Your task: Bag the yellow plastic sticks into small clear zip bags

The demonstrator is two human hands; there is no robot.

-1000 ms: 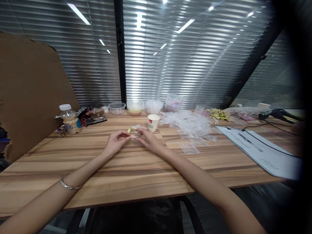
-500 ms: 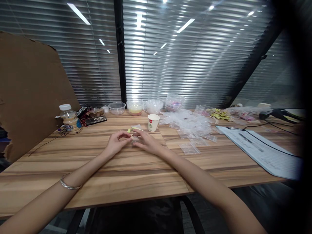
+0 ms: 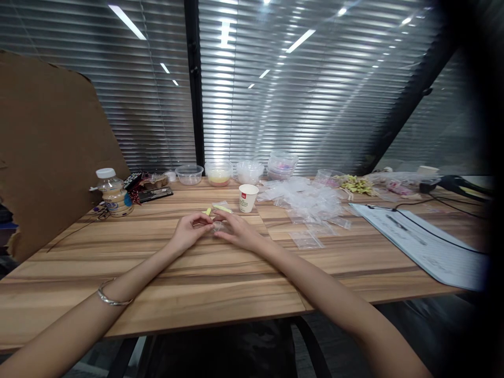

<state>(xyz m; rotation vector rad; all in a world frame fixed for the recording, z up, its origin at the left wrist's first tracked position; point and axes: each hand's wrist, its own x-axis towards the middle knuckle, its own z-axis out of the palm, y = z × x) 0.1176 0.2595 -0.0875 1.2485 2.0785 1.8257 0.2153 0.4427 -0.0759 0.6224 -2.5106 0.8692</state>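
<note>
Fingertips of my left hand (image 3: 191, 230) pinch the edge of a small clear plastic bag (image 3: 218, 226). My right hand (image 3: 237, 231) reaches in from the other side, thumb and fingers apart around the bag; whether they touch it is hard to make out. A small yellow-green piece (image 3: 208, 211) shows just above the left fingertips, its lower part hidden. Behind the right fingers lies another small clear bag with yellow-green contents (image 3: 222, 207). A white paper cup (image 3: 248, 198) with a red mark stands upright beyond my right hand.
Right of the cup is a heap of clear bags (image 3: 305, 202). Clear plastic tubs (image 3: 189, 175) line the back by the blinds. A bottle (image 3: 114, 193) and cardboard sheet (image 3: 55, 147) stand left. A clipboard (image 3: 425, 247) with a pen and cable lies right.
Both hands stay almost in place. The right fingers have shifted very slightly, and a little more of the bag with yellow-green contents shows behind them.
</note>
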